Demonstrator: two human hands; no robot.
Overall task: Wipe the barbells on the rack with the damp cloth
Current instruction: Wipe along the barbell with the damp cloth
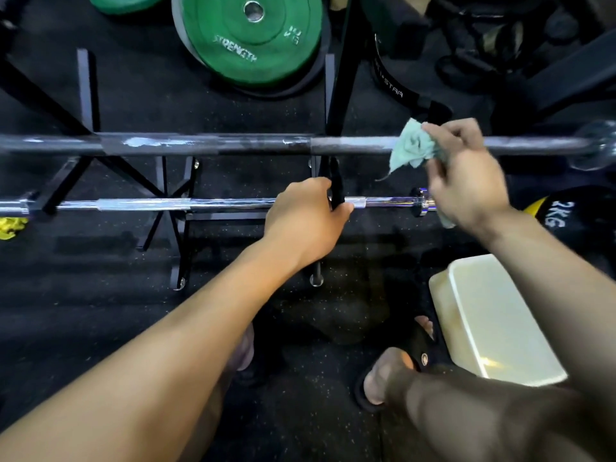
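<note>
Barbells lie across the black steel rack (333,95), my landmark. Nearest, a pale rectangular plastic tub (500,321) sits on the floor before the rack. The left hand (303,218) curls round the lower chromed barbell (150,205) beside the rack's upright. Beyond, the right hand (466,175) clutches the crumpled mint-green cloth (411,151) against the upper grey barbell (216,143), right of the upright. A hard stroke could roll that bar; a loose cloth tail could snag; wet chrome may slip.
</note>
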